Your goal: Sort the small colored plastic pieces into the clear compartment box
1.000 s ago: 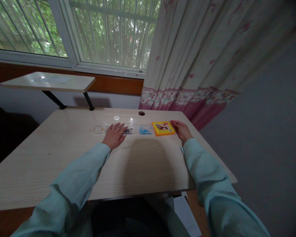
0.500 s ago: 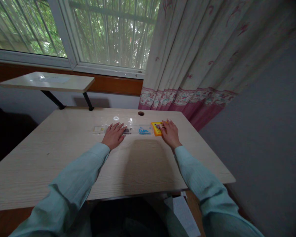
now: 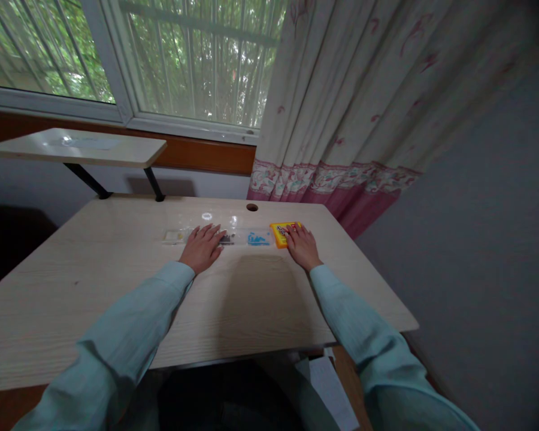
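A row of small clear plastic boxes lies across the far part of the desk. My left hand [image 3: 202, 248] rests flat over the left part of this row, its fingers spread. Beyond its fingertips shows a clear box with dark bits [image 3: 227, 239], partly covered. Further right, a clear box with blue pieces [image 3: 258, 239] is in plain sight. To the left of the hand sits a clear box with pale contents [image 3: 174, 237]. My right hand [image 3: 303, 247] lies with outstretched fingers on a yellow box with printed lettering [image 3: 279, 234], hiding its right part.
The wooden desk [image 3: 130, 287] has a round cable hole [image 3: 252, 208] near its back edge. A raised shelf [image 3: 130, 154] on black legs stands at the back left. Behind are a window and a patterned curtain [image 3: 341, 120]. White paper [image 3: 332, 389] shows below the front edge.
The whole view has shifted slightly, so everything appears a little further left. My right hand sits marginally further left on the yellow box. The left hand stays over the clear boxes.
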`<state>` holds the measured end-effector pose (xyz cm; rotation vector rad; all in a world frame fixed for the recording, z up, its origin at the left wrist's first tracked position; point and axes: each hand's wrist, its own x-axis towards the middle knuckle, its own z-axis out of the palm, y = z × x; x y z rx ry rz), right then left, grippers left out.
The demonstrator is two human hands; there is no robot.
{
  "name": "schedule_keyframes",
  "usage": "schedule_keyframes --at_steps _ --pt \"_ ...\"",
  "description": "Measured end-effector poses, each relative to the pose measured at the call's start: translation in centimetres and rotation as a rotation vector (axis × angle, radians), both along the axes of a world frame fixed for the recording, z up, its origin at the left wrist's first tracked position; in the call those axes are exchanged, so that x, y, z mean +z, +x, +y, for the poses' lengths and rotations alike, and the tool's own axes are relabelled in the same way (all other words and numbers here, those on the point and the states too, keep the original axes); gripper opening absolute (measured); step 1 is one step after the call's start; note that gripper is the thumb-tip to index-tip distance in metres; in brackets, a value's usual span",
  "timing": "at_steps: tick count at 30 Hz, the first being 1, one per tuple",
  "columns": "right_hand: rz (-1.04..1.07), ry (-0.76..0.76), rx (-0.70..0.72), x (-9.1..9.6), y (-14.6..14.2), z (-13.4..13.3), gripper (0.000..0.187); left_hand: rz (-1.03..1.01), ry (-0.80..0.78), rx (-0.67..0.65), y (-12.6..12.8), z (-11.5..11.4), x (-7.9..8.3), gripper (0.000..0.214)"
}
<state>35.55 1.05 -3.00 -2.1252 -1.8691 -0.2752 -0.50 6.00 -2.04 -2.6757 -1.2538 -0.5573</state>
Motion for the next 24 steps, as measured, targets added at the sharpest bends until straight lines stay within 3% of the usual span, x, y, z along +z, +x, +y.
schedule_keyframes --at_steps 4,8,12,16,20,24 --pt "-0.008 -0.009 0.009 0.0 0.0 0.0 0.050 0.002 -0.006 0.002 0.1 0.1 -0.1 0.049" --pt "0.032 0.125 -0.009 0.3 -0.3 -0.4 0.047 0.012 -0.020 0.002 0.1 -0.1 0.2 0.049" --pt "-0.002 0.259 0.134 1.5 -2.0 -0.9 0.043 0.009 -0.023 0.003 0.1 -0.3 0.6 0.049" --pt "-0.094 0.175 0.356 2.4 -4.9 -0.5 0.052 0.007 -0.023 -0.003 0.2 -0.3 0.7 0.048" --pt "-0.148 0.141 0.435 2.8 -7.0 0.8 0.064 0.011 -0.012 -0.008 0.2 -0.2 0.5 0.049" --pt "-0.149 0.090 0.464 2.8 -7.2 1.8 0.068 0.008 -0.005 -0.005 0.1 -0.1 0.3 0.049"
